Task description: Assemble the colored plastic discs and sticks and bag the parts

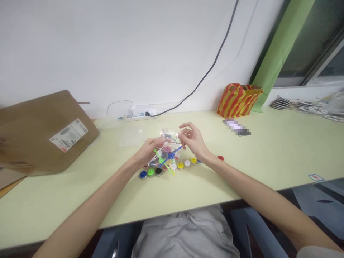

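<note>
A clear plastic bag (167, 147) of small coloured plastic pieces is between my two hands, above the table. My left hand (146, 152) grips its left side, thumb on top. At its upper right corner, the thumb and fingertips of my right hand (194, 141) pinch the film. A blue arrow-ended piece (171, 155) and green sticks show at the bag's front; whether they lie inside or outside I cannot tell. Below runs a row of small round pots with coloured lids, among them a blue one (143, 174), a green one (151, 172) and a yellow one (180, 165).
A large cardboard box (40, 136) stands at the left. Behind my hands, a power strip (141, 115) with a black cable lies along the wall. A red-and-yellow striped bag (238, 100) and a phone (236, 127) are at the back right. The pale table's (268, 154) front edge is close to my lap.
</note>
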The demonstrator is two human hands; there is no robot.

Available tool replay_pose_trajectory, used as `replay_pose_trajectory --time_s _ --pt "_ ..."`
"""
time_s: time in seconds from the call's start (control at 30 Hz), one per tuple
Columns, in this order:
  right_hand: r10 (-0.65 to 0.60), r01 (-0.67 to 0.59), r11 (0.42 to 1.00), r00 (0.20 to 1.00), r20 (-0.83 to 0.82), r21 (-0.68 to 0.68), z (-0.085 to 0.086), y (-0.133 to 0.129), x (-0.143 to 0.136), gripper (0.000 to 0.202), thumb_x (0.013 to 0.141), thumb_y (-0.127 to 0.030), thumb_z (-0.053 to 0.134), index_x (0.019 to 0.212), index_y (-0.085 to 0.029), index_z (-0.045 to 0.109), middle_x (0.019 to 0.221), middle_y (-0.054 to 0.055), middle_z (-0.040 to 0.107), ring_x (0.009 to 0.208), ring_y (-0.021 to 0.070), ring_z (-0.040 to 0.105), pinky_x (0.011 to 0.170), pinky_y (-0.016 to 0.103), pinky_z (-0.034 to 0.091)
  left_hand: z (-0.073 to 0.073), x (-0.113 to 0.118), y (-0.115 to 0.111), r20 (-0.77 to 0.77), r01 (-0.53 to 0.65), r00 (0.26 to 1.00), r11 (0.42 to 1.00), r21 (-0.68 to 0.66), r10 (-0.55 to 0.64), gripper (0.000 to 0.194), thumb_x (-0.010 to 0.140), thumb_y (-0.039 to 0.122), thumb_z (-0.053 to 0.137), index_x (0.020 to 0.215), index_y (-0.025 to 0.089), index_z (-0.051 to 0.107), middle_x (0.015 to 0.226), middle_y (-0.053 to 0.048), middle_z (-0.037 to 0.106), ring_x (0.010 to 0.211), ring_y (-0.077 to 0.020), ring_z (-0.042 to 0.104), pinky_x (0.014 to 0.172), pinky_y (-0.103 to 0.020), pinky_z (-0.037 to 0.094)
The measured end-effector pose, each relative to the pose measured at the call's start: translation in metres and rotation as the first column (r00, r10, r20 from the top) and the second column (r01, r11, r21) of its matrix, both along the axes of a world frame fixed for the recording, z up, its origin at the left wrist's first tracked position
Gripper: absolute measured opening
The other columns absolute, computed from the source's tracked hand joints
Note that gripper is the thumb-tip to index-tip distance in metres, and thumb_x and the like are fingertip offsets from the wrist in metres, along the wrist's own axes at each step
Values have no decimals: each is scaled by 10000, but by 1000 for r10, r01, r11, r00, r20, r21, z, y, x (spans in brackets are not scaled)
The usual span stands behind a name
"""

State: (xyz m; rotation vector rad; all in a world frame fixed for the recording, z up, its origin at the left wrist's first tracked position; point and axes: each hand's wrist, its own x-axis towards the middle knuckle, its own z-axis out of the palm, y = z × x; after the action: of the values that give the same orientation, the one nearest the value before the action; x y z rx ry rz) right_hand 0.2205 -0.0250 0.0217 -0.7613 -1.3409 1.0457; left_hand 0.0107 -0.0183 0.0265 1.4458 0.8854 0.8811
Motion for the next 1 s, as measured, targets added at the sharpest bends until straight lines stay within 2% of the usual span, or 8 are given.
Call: replay_pose_trajectory --time_s 0.2,0.33,0.43,0.6,0.7,0.8,0.9,1.0 --pt "-154 153 988 985 -80 -9 3 1 7 346 797 -337 684 1066 -258 483 808 -48 610 648 120 601 550 238 500 -1 0 -6 -90 124 988 992 -26 -126 486 841 490 723 1202 172 652 698 -21 686 469 -149 588 351 -224 390" --pt "-46 22 986 989 -143 -163 3 2 7 488 840 -493 665 1230 -274 469 930 1 665 727 156 637 591 280 526 -2 0 -2 -38 46 998 998 36 -45 472 833 488 743 1188 201 625 802 -30 700 599 -184 681 433 -237 488" --pt "98 -104 963 994 -39 -247 0 1 4 526 827 -549 696 1228 -237 565 955 35 692 784 166 646 683 300 525 -5 -1 5 22 2 1000 996 93 -4 461 827 473 751 1191 222 619 993 -53 703 739 -194 711 530 -262 562" --pt "142 -123 984 979 146 -132 -1 6 5 400 769 -469 770 1045 -185 714 1014 69 735 875 186 648 735 286 476 -5 0 7 19 19 1000 982 190 -23 517 820 436 759 1264 221 606 1110 -84 657 856 -208 685 589 -306 610" --pt "-21 27 995 997 69 -92 0 24 25 428 770 -467 740 1089 -185 699 1045 80 740 893 194 653 742 292 476 0 0 4 5 29 1000 982 189 -31 530 828 434 740 1288 206 605 1060 -96 660 853 -214 675 577 -308 599" --pt "-277 281 958 958 77 -50 -2 49 64 424 771 -470 692 1083 -185 668 1072 80 728 915 199 654 761 301 484 3 -4 6 -9 -9 1000 975 221 11 454 856 438 701 1231 188 643 999 -97 677 782 -187 664 562 -281 554" --pt "-483 512 855 843 236 -79 -12 72 108 465 745 -441 688 1118 -173 620 1003 88 726 873 204 656 748 300 479 2 -10 10 -7 -68 997 969 237 71 395 871 452 677 1156 178 677 913 -86 690 753 -180 661 564 -268 516" --pt "-554 682 726 657 511 -91 -26 87 144 445 794 -477 615 1092 -146 620 991 114 724 869 213 659 747 303 473 -2 -14 15 0 -117 993 965 233 121 374 853 453 693 1097 170 700 861 -79 686 754 -182 653 571 -269 500"
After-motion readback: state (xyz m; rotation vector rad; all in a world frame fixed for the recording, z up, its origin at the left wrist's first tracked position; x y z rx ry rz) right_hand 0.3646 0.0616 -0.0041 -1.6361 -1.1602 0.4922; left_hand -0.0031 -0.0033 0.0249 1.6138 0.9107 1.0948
